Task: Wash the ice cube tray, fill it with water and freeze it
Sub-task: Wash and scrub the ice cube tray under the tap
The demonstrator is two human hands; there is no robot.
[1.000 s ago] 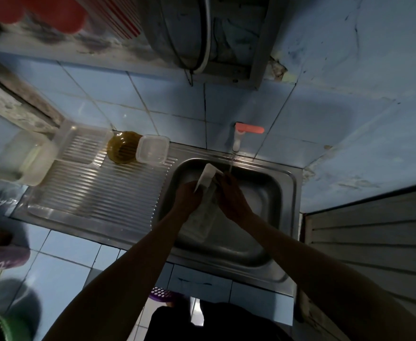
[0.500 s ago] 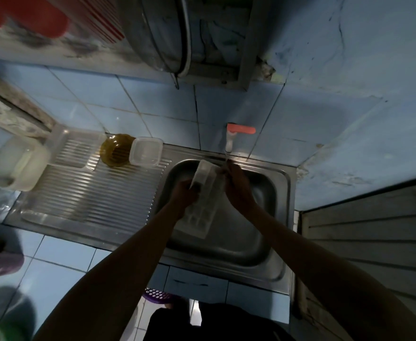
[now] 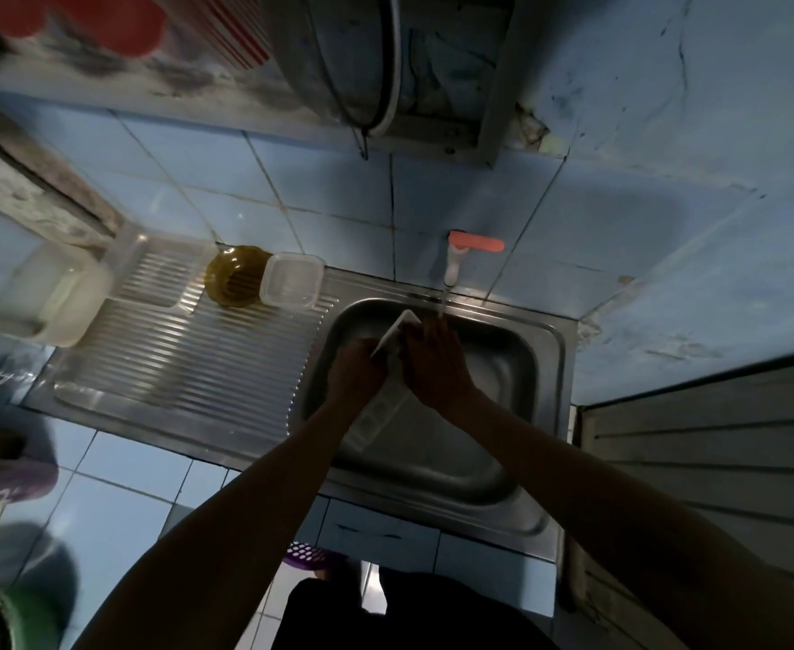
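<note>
In the head view no brand, label or legible writing is showing; a strip with pale marks at the left edge is too blurred to read. The scene is lying in dim light. Over the steel sink (image 3: 545, 349) both hands are holding the white ice cube tray (image 3: 388, 389), which is tilting with its far end up beneath the tap (image 3: 454, 262) with the orange lever. The left hand (image 3: 355, 375) is gripping the tray's left edge, fingers curled round it. The right hand (image 3: 435, 365) is lying against the tray's right side; whether its fingers are wrapping the tray or only pressing it cannot be told, since they are hidden. The tray's middle is covered by the hands, and its near end is fading into shadow. On the ribbed drainboard (image 3: 188, 363) at the left, a yellow bowl (image 3: 233, 281) is sitting beside a clear plastic container (image 3: 292, 280). A pale tub (image 3: 52, 297) is being cut off at far left.
</note>
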